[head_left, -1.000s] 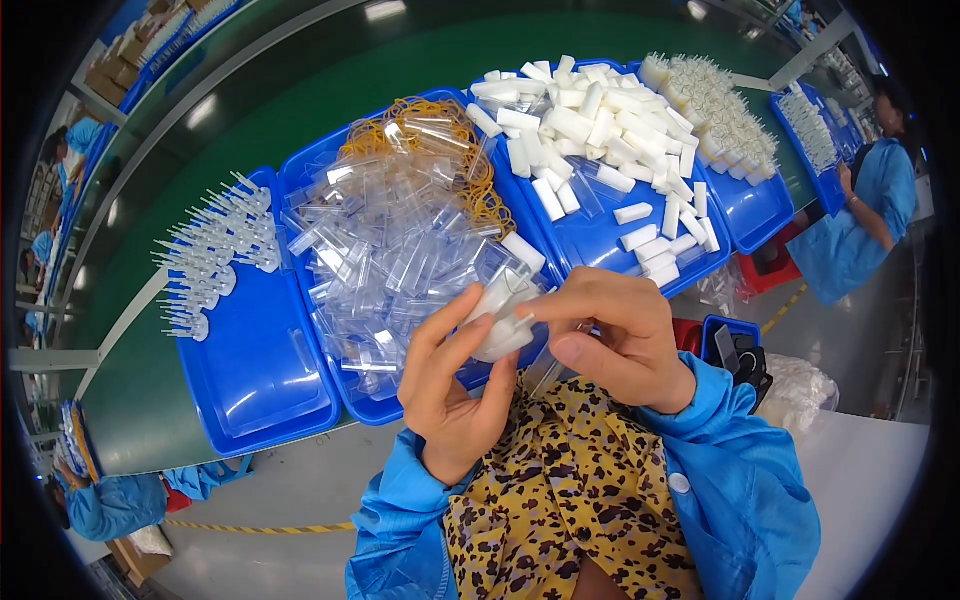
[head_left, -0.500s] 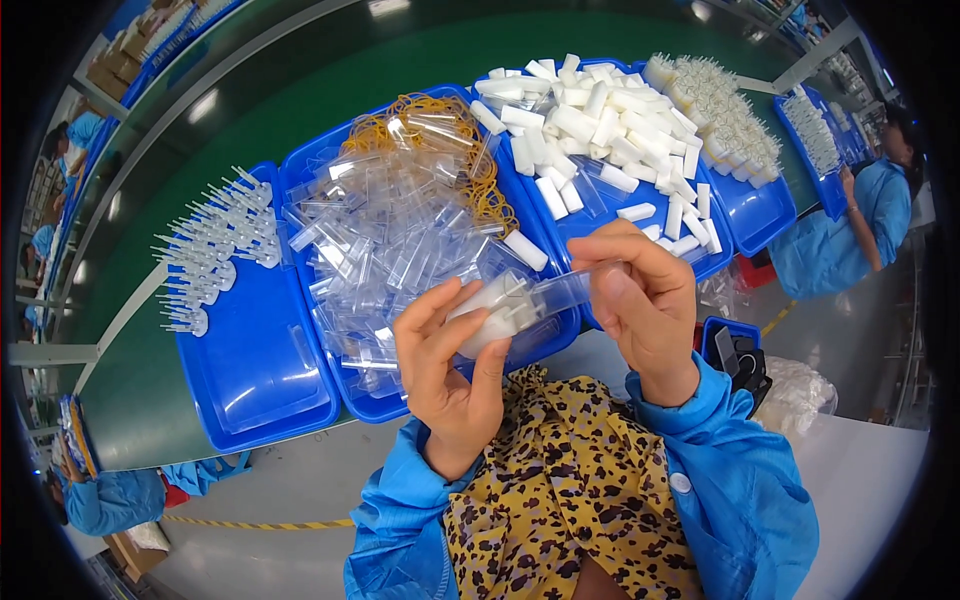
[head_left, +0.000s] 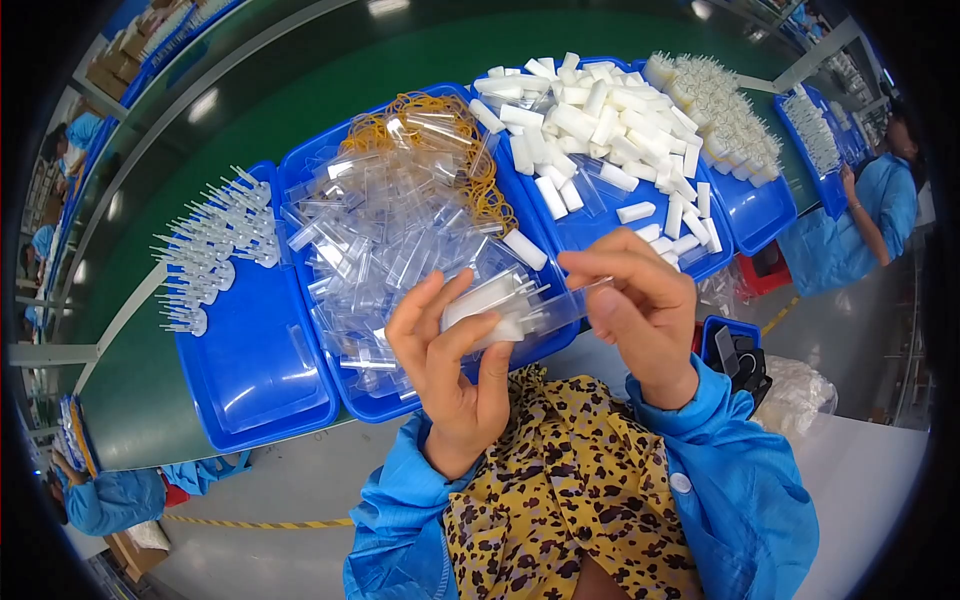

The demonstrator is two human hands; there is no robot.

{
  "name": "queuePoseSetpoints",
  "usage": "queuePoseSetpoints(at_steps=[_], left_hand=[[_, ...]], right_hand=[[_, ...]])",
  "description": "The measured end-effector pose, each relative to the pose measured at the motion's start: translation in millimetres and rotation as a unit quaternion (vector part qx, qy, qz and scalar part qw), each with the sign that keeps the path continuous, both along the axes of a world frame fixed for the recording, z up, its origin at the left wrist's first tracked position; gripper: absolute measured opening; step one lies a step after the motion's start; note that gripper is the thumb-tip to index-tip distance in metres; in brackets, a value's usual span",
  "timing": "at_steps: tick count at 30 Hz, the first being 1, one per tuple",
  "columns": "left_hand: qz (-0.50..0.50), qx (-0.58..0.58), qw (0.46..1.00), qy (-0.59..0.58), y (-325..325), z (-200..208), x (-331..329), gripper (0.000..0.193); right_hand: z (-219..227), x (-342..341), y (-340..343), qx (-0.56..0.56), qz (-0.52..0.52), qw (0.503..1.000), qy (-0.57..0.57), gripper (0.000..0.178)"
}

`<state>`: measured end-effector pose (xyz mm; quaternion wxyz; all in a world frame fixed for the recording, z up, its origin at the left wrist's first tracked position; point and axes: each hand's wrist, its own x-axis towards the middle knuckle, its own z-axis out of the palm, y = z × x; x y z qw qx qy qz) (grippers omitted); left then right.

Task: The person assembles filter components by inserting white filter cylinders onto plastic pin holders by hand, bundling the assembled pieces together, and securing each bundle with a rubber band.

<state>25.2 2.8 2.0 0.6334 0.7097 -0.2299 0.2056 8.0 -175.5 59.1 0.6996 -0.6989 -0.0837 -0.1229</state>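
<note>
My left hand (head_left: 440,365) is closed around a white blocky piece (head_left: 482,298) with thin prongs at its right end. At that prong end is a clear plastic sleeve (head_left: 552,313), blurred, its far end between the thumb and fingers of my right hand (head_left: 645,320). Whether the sleeve surrounds the prongs or only lies against them, I cannot tell. Both hands are above the front right part of a blue tray (head_left: 372,408). That tray holds a heap of clear plastic sleeves (head_left: 390,240) and a bunch of yellow rubber bands (head_left: 482,190).
To the left, a blue tray (head_left: 262,400) has white stemmed parts (head_left: 215,245) at its back. Right of centre, another tray (head_left: 715,262) holds white blocks (head_left: 600,125); beyond it stand white pronged pieces (head_left: 715,110). A co-worker (head_left: 855,215) in blue is at the far right.
The fingers of my left hand have shifted and the white piece has turned slightly. My right hand has tilted the clear sleeve a little, still pinching its end.
</note>
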Motion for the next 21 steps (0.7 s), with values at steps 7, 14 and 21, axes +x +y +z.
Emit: queuePoseSetpoints(at_steps=[7, 14, 21], left_hand=[[0.006, 0.018, 1.0, 0.023, 1, 6, -2, 0.022], [0.036, 0.007, 0.999, 0.011, -1, 8, -2, 0.021], [0.039, 0.029, 0.999, -0.008, 3, 8, -1, 0.021]], right_hand=[[-3, -4, 8, -0.038, -0.008, 0.999, -0.033, 0.024], [-2, -7, 17, 0.033, 0.003, 0.999, -0.001, 0.023], [-7, -5, 21, 0.048, -0.003, 0.999, -0.011, 0.023]])
